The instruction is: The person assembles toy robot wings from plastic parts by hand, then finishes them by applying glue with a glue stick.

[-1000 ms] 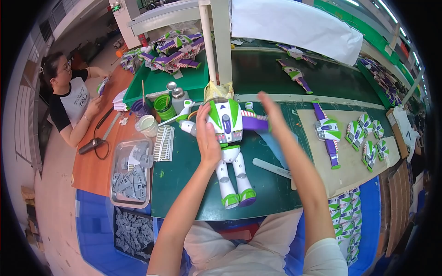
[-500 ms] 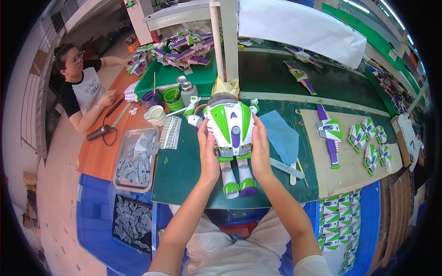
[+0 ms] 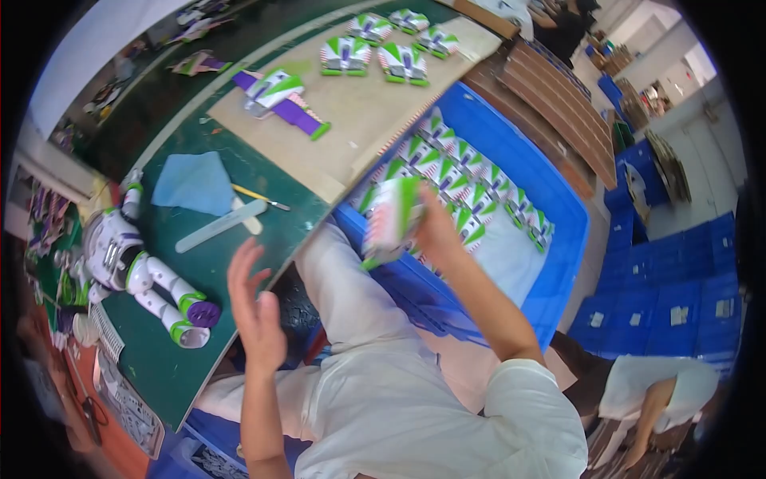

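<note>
My right hand (image 3: 439, 231) grips a toy figure's white-and-green chest shell (image 3: 391, 219), blurred by motion, above the near end of a blue bin (image 3: 562, 275). Inside that bin lie rows of similar chest shells (image 3: 455, 172) on a white sheet. My left hand (image 3: 259, 307) is raised by the green table's (image 3: 247, 172) edge, fingers apart and holding nothing. To its left, the toy figure (image 3: 120, 255) lies on the table with its chest shell off, its legs (image 3: 171, 303) pointing toward me.
Near the figure lie a blue cloth (image 3: 191, 184), a flat grey tool (image 3: 215, 227) and a thin yellow-handled tool (image 3: 259, 196). A winged shell (image 3: 279, 96) and several chest shells (image 3: 345, 56) sit on a beige board (image 3: 263, 152). Another person (image 3: 654, 391) bends at lower right.
My view has swung right. Both hands have left the figure, and the chest shell has come away in my right hand, carried over to the bin. My left hand has opened.
</note>
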